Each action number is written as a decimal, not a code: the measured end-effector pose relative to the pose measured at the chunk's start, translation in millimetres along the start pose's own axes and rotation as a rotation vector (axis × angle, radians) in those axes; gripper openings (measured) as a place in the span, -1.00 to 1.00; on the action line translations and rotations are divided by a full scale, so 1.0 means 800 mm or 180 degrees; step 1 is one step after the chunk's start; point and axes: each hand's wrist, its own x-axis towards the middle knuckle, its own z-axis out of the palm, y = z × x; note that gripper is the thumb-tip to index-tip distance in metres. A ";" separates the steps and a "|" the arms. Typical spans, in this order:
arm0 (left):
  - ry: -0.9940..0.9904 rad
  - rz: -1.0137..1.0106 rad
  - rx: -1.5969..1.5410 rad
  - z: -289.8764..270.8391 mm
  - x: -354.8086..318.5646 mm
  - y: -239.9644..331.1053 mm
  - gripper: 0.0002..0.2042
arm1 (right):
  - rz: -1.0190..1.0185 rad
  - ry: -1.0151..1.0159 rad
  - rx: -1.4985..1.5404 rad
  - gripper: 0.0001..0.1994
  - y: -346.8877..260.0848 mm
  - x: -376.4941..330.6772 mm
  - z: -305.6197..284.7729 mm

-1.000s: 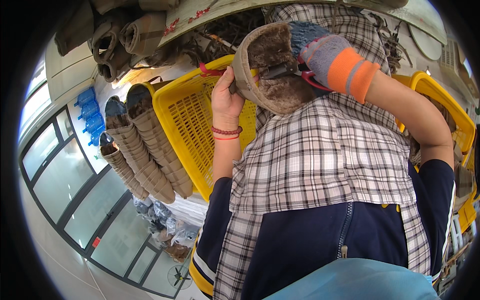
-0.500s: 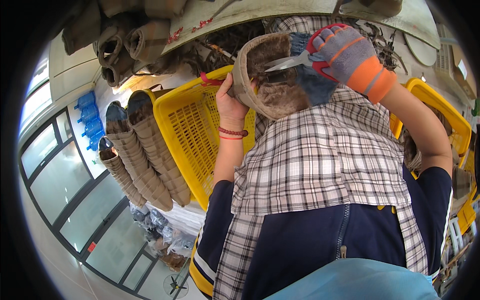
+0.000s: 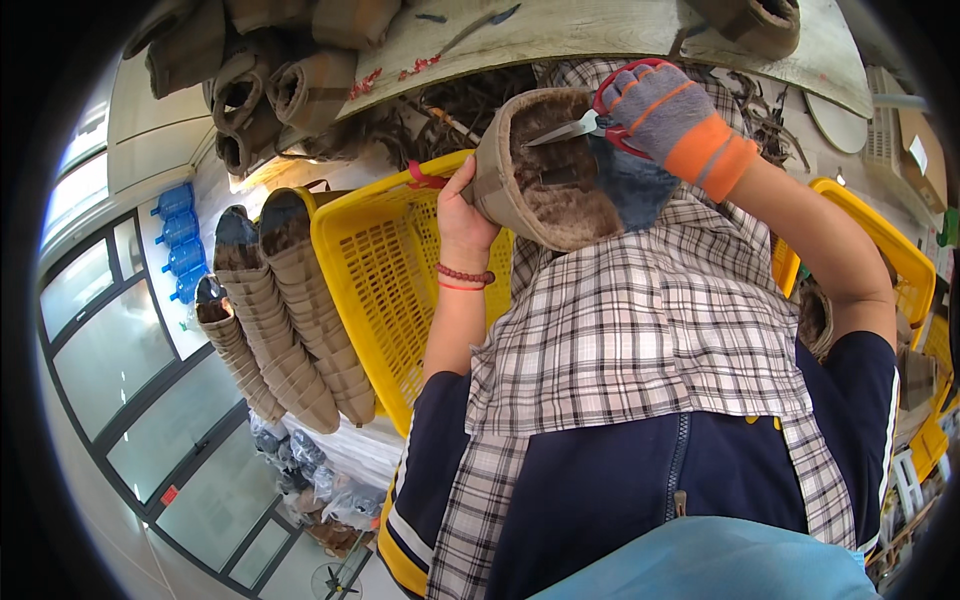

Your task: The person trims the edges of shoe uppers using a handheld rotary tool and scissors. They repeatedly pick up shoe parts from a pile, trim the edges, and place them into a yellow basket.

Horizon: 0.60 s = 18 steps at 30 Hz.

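Observation:
A beige shoe upper with brown fleece lining and a dark blue fleece portion is tilted in front of my chest, its opening facing right. My left hand, bare, grips its left side with the thumb on the outside; the other fingers are partly hidden behind it. My right hand, in a grey and orange glove, is closed round the red handles of a pair of scissors. The blades point left across the fleece inside the opening. Whether they touch the lining I cannot tell.
A yellow plastic basket stands at the left, beside tall stacks of nested uppers. More uppers lie on the pale worktable ahead. Dark scraps lie beneath its edge. Another yellow basket is at the right.
The upper has turned and shifted slightly right, showing less of the blue fleece at its top. My right hand and the scissors have moved a little left.

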 end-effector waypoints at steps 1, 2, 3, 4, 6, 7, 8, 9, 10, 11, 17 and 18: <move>-0.0036 -0.0014 -0.0002 -0.007 0.002 0.000 -0.69 | -0.0007 0.0037 -0.0002 -0.72 0.000 0.000 0.001; -0.0073 -0.0021 -0.0003 -0.009 0.003 0.001 -0.69 | 0.0021 0.0042 0.0010 -0.72 -0.001 -0.001 0.001; -0.0065 -0.0031 -0.0010 -0.011 0.004 0.002 -0.69 | 0.0051 0.0048 0.0023 -0.72 -0.001 -0.003 0.001; -0.0058 -0.0041 -0.0017 -0.012 0.003 0.002 -0.69 | 0.0082 0.0053 0.0034 -0.73 -0.001 -0.005 -0.001; -0.0049 -0.0032 -0.0010 -0.007 -0.001 0.003 -0.69 | 0.0197 0.0079 0.0255 -0.72 0.003 -0.013 -0.008; -0.0048 -0.0016 0.0003 -0.004 -0.004 0.004 -0.70 | 0.0256 0.0091 0.0363 -0.71 0.007 -0.018 -0.010; -0.0038 0.0004 0.0015 -0.002 -0.006 0.003 -0.70 | 0.0302 -0.0241 0.0354 -0.67 0.011 -0.021 -0.008; -0.0069 0.0012 0.0031 -0.002 -0.007 0.004 -0.70 | 0.0407 -0.0153 0.0581 -0.67 0.014 -0.028 -0.009; -0.0103 0.0017 0.0048 -0.005 -0.007 0.004 -0.70 | 0.0514 -0.0065 0.0805 -0.66 0.015 -0.036 -0.013; -0.0141 0.0005 0.0080 -0.003 -0.006 0.006 -0.70 | 0.0641 0.0024 0.1035 -0.66 0.016 -0.045 -0.017; -0.0348 0.0541 0.0471 0.027 -0.042 0.036 -0.61 | 0.1580 0.0944 0.1656 -0.65 0.015 -0.124 0.010; -0.0488 0.1150 0.1142 0.055 -0.064 0.046 -0.56 | 0.1844 0.1038 0.1726 -0.65 0.015 -0.138 0.020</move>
